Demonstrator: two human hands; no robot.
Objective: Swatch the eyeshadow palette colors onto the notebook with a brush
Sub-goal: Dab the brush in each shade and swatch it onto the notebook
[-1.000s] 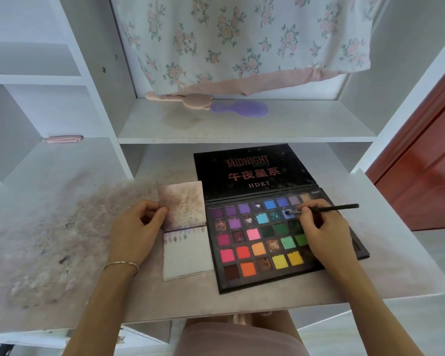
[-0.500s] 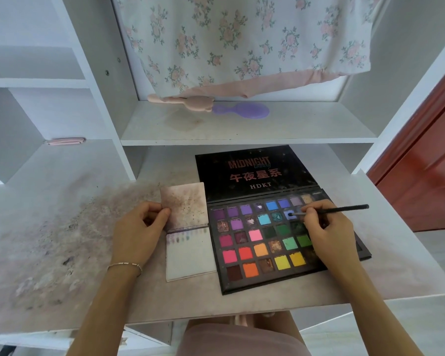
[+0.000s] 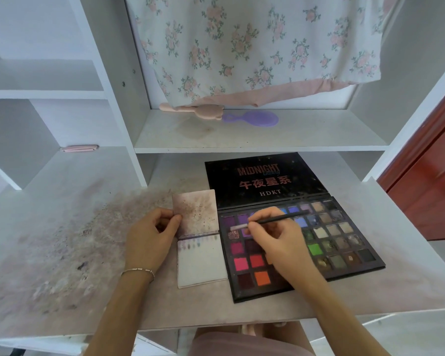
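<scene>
The right hand (image 3: 275, 242) pinched a thin black brush (image 3: 280, 219) and held its tip over the purple pans at the left side of the eyeshadow palette (image 3: 344, 242). The left hand (image 3: 149, 240) pinched the notebook (image 3: 202, 242), open on the bench (image 3: 62, 253) just beside the palette. The brush looked on its way to the page; next, it likely needed a soft stroke beside the row of swatches (image 3: 198, 244).

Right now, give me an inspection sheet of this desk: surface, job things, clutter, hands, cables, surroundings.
Surface: desk stained with powder.
Job's things: palette open flat; notebook open beside it, faint swatches along the fold; brush over the purple pans.
Clutter: pink comb and purple brush on the shelf.
Hands: left hand pinches the notebook's upper page; right hand holds the brush.
Cables: nothing seen.
Surroundings: floral cloth hanging; red door.
</scene>
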